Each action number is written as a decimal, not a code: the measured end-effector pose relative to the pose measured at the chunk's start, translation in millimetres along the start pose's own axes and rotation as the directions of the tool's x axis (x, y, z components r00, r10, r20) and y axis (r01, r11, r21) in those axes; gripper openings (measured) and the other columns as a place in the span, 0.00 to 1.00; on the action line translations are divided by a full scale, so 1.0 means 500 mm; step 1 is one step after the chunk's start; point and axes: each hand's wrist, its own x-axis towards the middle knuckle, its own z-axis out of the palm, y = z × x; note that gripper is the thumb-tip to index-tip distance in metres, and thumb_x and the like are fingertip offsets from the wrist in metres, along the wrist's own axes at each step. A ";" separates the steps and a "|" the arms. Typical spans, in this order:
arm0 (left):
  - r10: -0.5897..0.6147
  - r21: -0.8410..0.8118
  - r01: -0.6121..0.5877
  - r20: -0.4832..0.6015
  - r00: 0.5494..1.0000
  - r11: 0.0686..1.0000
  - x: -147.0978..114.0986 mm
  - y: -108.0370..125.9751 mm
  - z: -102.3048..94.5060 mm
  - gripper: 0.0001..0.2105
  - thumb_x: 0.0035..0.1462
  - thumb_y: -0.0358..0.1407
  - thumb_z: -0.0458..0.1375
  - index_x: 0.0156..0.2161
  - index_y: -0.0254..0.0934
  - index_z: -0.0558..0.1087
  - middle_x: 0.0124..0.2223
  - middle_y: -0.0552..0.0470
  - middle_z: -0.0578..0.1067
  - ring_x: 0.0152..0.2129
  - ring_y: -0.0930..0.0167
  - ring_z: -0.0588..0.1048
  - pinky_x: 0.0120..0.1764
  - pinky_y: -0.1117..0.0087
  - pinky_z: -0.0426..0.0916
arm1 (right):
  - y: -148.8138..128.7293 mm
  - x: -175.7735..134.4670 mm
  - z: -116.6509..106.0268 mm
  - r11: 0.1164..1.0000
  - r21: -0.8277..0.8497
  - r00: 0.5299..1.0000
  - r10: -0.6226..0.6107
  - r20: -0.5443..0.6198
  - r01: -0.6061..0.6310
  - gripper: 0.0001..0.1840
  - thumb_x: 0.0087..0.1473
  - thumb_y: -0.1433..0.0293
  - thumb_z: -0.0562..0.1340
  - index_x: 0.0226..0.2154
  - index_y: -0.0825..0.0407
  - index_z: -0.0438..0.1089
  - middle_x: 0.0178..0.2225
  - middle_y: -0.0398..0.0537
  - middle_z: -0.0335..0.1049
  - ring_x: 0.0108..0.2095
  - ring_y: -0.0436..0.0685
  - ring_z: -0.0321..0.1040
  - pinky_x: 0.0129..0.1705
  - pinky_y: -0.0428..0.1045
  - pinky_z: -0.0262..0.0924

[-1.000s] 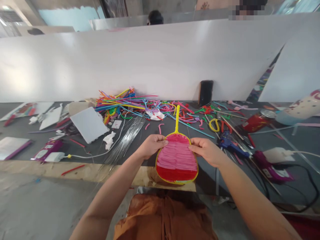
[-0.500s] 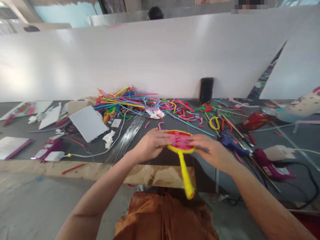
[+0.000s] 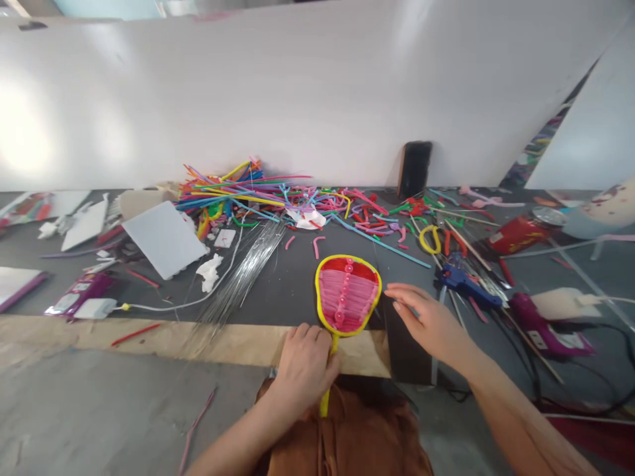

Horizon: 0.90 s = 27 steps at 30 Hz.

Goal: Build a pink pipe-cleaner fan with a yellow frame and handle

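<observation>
A paddle-shaped craft piece [image 3: 358, 294] made of fuzzy pipe cleaner stands face toward me at the table's front edge. Yellow outlines it, the top inside is red, pink rows fill the rest, and a beaded-looking pink strip runs down the middle. My left hand [image 3: 306, 360] is closed around its yellow handle, whose lower end shows beneath the fist. Just right of the paddle's rim, my right hand [image 3: 424, 317] hovers with fingers extended and nothing in them. Two short pink pipe cleaner pieces [image 3: 317, 247] lie behind the paddle.
Bundled coloured pipe cleaners [image 3: 233, 192] and thin wires [image 3: 253, 264] lie behind left. To the right are a blue glue gun [image 3: 469, 285], yellow-handled scissors [image 3: 429, 239], a red can [image 3: 528, 231] and a purple power strip [image 3: 543, 330]. A phone [image 3: 415, 169] leans on the white partition [image 3: 278, 99].
My left hand has moved from the paddle's head down to its handle. The paddle has tilted up to face me. My right hand has come off its rim, slightly to the right.
</observation>
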 end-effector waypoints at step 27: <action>-0.463 -0.694 0.179 -0.246 0.852 0.697 -0.090 -0.245 -0.136 0.11 0.48 0.43 0.58 0.27 0.36 0.69 0.23 0.56 0.67 0.20 0.74 0.65 0.24 0.75 0.61 | -0.239 0.040 0.176 0.904 -0.033 0.803 -0.362 0.473 0.427 0.40 0.59 0.50 0.49 0.61 0.64 0.57 0.64 0.66 0.52 0.66 0.67 0.44 0.65 0.63 0.42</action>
